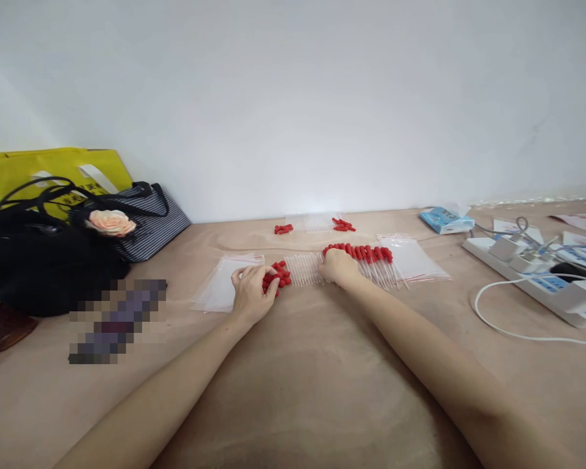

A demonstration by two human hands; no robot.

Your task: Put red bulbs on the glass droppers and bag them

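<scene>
Bent over a pile of small red pieces (285, 279), my left hand (251, 291) has its thumb and forefinger closed on red pieces at the pile's near edge. To its right lies a row of thin white sticks (303, 268), side by side. My right hand (340, 266) is closed at the right end of that row, its fingertips hidden, so what it grips cannot be made out. Just beyond and right of it, several sticks with red tops (368, 254) lie fanned together. Clear zip bags lie on both sides, one stack (219, 286) by my left hand, another (413, 258) at right.
Near the wall lie two small red heaps (283, 229) (344, 225) with a clear bag (317, 223) between them. A blue tissue pack (446, 220) and a power strip (532, 280) with cables stand right. Bags, including a striped one (151, 225), crowd the left, near a blurred-out item (117, 322).
</scene>
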